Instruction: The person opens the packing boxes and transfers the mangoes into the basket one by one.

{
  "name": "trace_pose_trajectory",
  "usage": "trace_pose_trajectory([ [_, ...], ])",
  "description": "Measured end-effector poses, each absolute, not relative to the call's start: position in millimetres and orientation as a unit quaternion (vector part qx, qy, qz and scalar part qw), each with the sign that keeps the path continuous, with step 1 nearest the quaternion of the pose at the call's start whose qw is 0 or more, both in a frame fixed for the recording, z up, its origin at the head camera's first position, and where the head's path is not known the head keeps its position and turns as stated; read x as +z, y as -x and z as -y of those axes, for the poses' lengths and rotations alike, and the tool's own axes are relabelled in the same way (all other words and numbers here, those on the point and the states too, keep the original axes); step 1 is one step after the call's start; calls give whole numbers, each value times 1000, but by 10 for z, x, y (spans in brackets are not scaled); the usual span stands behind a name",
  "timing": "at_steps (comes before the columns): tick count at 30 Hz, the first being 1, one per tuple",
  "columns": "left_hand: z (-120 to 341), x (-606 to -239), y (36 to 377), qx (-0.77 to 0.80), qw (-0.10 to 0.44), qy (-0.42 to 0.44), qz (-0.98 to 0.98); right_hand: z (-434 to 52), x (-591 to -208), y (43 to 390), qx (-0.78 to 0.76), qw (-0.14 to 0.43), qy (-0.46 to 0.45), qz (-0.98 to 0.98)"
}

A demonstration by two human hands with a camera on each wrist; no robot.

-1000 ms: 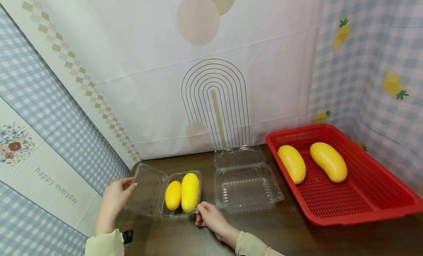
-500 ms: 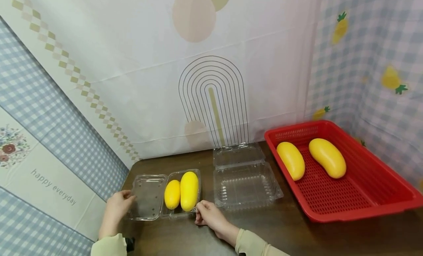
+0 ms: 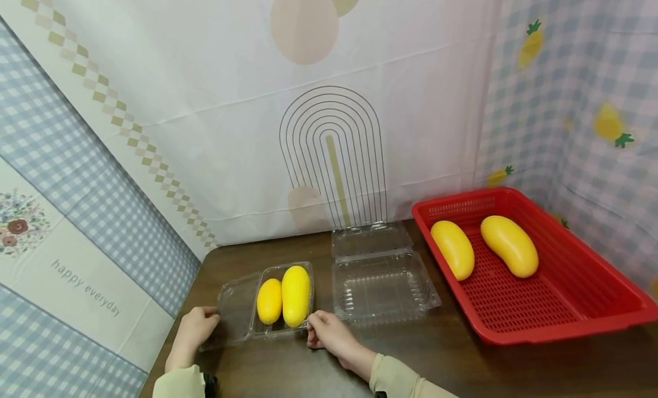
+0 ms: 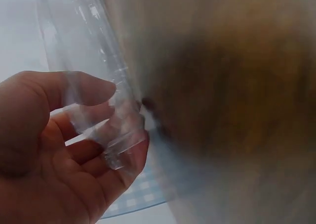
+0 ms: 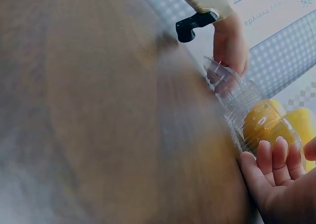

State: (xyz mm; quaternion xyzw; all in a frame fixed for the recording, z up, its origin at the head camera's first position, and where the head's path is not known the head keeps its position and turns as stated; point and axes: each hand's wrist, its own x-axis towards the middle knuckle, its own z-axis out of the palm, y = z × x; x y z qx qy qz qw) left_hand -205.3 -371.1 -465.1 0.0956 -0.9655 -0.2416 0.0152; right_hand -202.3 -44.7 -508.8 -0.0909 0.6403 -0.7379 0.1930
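A clear plastic clamshell box [image 3: 305,272] sits near the table's front left with two yellow oval fruits [image 3: 295,295] in its tray. Its hinged lid [image 3: 236,309] lies open to the left, low over the table. My left hand [image 3: 208,315] pinches the lid's outer edge; in the left wrist view the thumb and fingers [image 4: 123,150] curl round the clear rim [image 4: 94,51]. My right hand [image 3: 311,324] holds the tray's front right corner, and its fingers [image 5: 271,157] lie against the clear wall beside a fruit [image 5: 264,125].
An empty clear clamshell [image 3: 382,284] lies open just right of the filled one. A red perforated basket [image 3: 565,306] at the right holds two more yellow fruits [image 3: 452,249]. Patterned cloth walls close in the back and both sides. Bare brown table [image 3: 442,358] runs along the front.
The lid stood raised a second ago; my left hand has swung it down and outward, and it now lies low. The right hand has stayed at the tray's corner.
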Motion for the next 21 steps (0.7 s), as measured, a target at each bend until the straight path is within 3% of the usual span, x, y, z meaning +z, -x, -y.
trace_pose_trajectory([
  [17, 3590, -4600, 1992, -226, 53, -96, 968, 433, -5097, 2021, -739, 189, 92, -640],
  [21, 3493, -4523, 1933, -251, 41, -67, 965, 434, -5092, 2012, -742, 188, 92, -637],
])
